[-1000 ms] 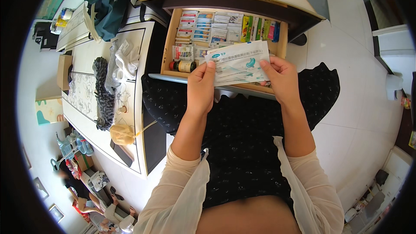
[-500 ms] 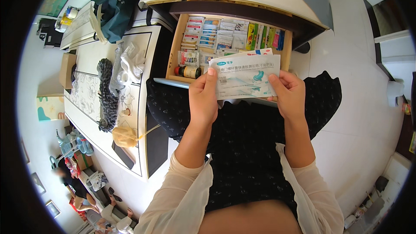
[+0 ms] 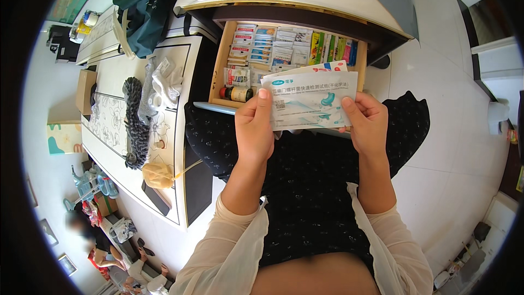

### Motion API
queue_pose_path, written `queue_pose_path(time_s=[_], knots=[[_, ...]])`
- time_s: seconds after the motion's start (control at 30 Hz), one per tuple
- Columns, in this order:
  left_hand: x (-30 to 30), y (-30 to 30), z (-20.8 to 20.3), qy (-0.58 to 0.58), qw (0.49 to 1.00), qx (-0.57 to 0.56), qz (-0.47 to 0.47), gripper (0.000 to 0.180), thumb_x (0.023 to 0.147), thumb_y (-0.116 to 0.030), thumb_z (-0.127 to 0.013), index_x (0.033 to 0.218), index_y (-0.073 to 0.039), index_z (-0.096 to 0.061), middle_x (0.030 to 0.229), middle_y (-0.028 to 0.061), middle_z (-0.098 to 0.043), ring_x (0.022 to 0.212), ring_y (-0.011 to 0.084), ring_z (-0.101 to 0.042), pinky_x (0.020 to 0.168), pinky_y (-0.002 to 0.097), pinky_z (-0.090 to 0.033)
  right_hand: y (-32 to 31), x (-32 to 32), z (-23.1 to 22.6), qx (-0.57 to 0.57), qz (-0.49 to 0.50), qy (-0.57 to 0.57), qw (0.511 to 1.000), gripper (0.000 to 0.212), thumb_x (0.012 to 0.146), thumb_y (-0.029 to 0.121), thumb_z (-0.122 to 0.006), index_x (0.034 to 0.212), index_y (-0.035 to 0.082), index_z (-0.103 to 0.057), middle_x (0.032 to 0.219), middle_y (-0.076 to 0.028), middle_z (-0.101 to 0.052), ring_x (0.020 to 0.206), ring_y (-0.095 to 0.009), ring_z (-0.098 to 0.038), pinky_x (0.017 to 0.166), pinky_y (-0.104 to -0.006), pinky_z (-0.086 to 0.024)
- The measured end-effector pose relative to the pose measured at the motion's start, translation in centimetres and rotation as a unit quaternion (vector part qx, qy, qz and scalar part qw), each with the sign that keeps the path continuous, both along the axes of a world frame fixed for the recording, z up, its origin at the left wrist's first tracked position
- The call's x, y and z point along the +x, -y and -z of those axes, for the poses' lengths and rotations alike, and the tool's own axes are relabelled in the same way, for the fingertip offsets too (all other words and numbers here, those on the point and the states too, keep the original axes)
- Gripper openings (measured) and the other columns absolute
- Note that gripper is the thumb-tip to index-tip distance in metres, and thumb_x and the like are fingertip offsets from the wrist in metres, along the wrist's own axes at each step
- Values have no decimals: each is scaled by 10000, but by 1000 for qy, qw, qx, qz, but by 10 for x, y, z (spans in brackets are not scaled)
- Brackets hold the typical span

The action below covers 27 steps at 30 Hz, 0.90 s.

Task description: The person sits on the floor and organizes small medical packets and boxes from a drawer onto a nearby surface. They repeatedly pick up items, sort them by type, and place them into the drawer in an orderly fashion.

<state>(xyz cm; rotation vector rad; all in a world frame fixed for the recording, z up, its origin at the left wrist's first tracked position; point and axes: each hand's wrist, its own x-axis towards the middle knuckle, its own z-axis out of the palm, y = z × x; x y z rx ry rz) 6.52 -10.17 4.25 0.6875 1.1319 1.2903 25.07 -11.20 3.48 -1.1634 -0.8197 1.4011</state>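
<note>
- Stretching between both hands, a flat white packet (image 3: pixel 308 102) is held up in front of an open wooden drawer (image 3: pixel 223 57), over the person's black clothing (image 3: pixel 305 186).
- Its long axis runs left to right, the right end tilted slightly farther from the person; its printed face points up toward the head, with the print upright.
- It looks smooth and oblong, with dark lines of print near the top edge, a teal badge at the upper left, a small square code below that, and teal drawings toward the right.
- The left hand (image 3: pixel 255 124) clamps the left edge, thumb on the face, other fingers mostly hidden behind.
- The right hand (image 3: pixel 369 123) clamps the right edge, thumb on the face, fingers curled behind.
- Another packet (image 3: pixel 328 67) with red and blue marks peeks out behind the top edge.
</note>
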Motion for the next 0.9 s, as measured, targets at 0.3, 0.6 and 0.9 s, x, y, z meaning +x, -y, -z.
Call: queue_pose_path(time_s=[0.3, 0.6, 0.9], knots=[[-20, -7, 21, -1, 993, -3, -118, 412, 981, -267, -384, 1038, 80, -598, 1047, 181, -592, 954, 237, -602, 834, 354, -505, -11, 37, 26, 12, 266, -51, 962, 186, 874, 95, -591, 987, -52, -599, 827, -59, -639, 635, -80, -570, 498, -188, -456], [-90, 0, 45, -36, 967, -8, -251, 450, 978, -309, -354, 1104, 80, -541, 1146, 224, -542, 1041, 289, -562, 874, 377, -485, 11, 121, 49, -43, 348, 59, 935, 194, 880, 148, -599, 968, -24, -606, 851, -49, -644, 658, -68, -569, 545, -177, -455], [-109, 5, 56, -4, 960, -4, -280, 516, 971, -367, -319, 1166, 70, -511, 1181, 220, -520, 1085, 283, -526, 906, 377, -446, 12, 116, 57, -64, 316, 62, 944, 196, 879, 149, -595, 977, -19, -609, 848, -51, -655, 661, -69, -577, 560, -186, -463]])
